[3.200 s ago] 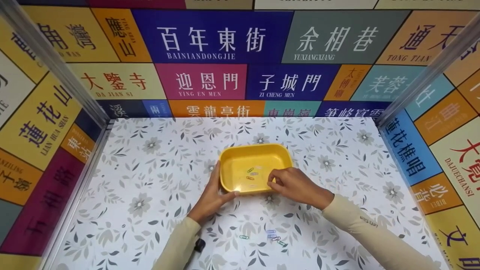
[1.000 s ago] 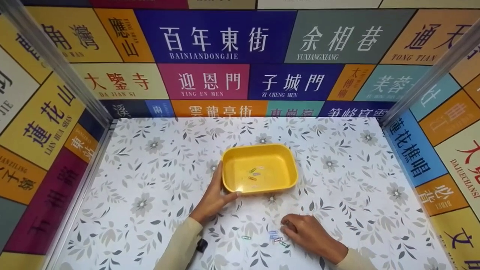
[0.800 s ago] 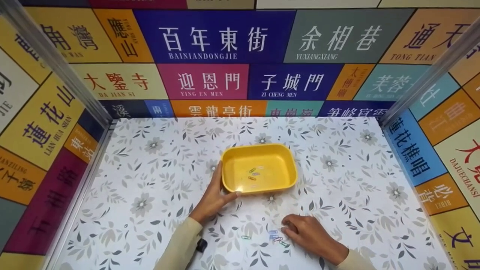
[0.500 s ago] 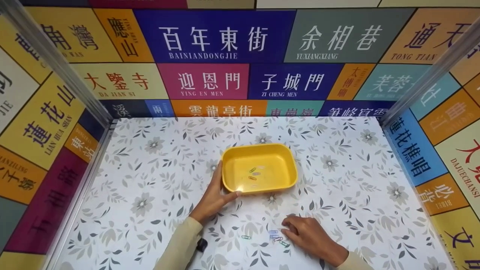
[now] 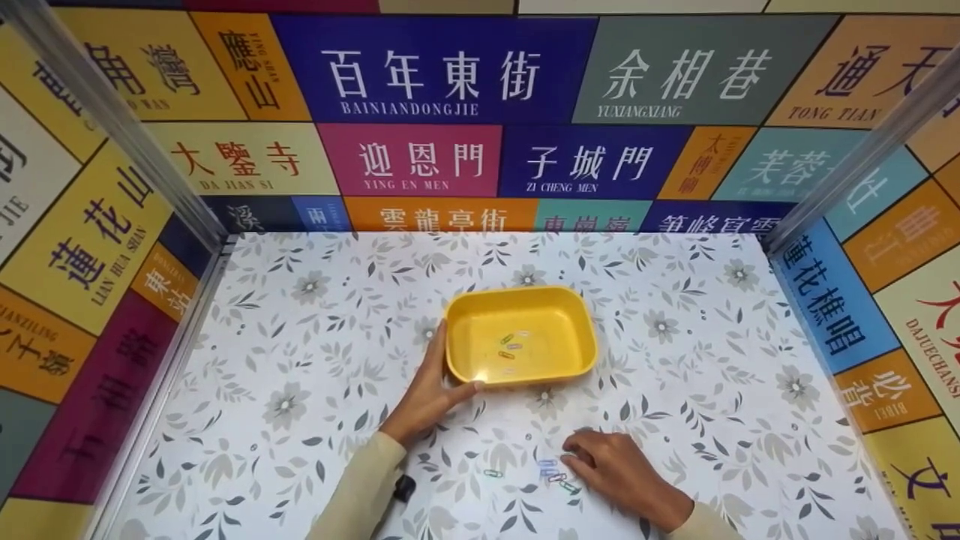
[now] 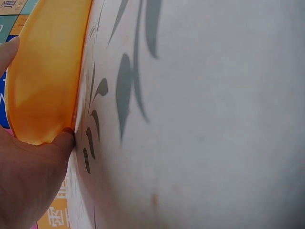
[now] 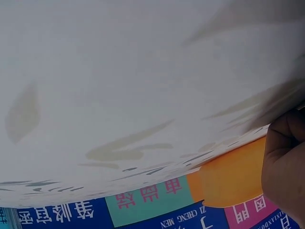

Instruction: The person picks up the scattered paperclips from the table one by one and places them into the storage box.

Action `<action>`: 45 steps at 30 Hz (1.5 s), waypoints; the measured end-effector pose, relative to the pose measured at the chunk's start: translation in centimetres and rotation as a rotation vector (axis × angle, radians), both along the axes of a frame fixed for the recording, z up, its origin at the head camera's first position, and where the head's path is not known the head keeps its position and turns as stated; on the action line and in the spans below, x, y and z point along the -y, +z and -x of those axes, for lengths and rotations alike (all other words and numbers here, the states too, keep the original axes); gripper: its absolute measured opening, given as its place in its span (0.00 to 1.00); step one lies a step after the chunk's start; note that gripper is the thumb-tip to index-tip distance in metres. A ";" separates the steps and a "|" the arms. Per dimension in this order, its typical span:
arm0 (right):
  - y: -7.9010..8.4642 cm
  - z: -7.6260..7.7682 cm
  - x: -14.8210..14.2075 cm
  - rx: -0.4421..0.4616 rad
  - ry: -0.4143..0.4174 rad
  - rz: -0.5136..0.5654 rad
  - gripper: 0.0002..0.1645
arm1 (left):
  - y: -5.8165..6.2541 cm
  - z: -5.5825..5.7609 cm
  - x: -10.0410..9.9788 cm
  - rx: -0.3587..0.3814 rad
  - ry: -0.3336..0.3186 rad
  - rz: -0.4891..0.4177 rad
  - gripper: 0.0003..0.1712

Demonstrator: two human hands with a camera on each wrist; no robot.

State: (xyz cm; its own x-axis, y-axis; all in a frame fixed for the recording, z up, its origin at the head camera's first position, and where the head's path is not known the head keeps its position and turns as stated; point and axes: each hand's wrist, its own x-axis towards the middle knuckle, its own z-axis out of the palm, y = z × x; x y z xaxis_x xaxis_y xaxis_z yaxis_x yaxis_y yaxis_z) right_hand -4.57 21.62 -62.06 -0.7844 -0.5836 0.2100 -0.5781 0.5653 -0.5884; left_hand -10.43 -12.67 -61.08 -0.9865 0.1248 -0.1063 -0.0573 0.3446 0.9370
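Observation:
A yellow plastic container (image 5: 583, 322) stands on the table with several small paper clips inside, among them an orange paper clip (image 5: 506, 355) and a green one. My left hand (image 5: 426, 397) grips its near left corner, thumb at the front wall and fingers along the left side. In the left wrist view the thumb (image 6: 64, 140) presses low on the container wall. My right hand (image 5: 619, 472) rests on the table with fingers loosely curled and nothing visible in them. Just left of its fingertips lie blue paper clips (image 5: 547, 466), a reddish one and a green one (image 5: 569, 487).
Another green paper clip (image 5: 493, 473) lies apart, further left. The white table (image 5: 300, 345) has a grey flower and leaf print. Panels with coloured lettering (image 5: 427, 67) enclose the back and both sides. A small black object (image 5: 404, 488) shows beside the left sleeve.
My right hand has moved from the container's near right corner down to the table beside the loose paper clips, and has stayed there for the last second. The left hand keeps its grip.

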 end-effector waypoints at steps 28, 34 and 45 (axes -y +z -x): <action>0.2 0.3 0.0 0.018 -0.012 0.046 0.06 | 0.1 -0.1 -0.1 0.001 -0.006 -0.039 0.75; 0.4 0.4 0.2 0.066 -0.013 0.141 0.07 | 0.2 -0.1 -0.1 -0.009 -0.011 -0.046 0.75; 1.1 0.6 0.2 0.097 -0.031 0.212 0.08 | -0.1 -0.1 -0.3 0.001 0.007 -0.117 0.75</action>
State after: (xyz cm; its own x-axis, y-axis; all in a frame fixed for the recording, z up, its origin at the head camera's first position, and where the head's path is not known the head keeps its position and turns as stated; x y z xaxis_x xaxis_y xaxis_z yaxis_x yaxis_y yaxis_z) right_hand -5.15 21.41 -60.93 -0.8239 -0.5095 0.2480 -0.4971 0.4399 -0.7479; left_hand -10.32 -12.37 -61.18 -0.9873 0.1290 -0.0927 -0.0607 0.2327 0.9706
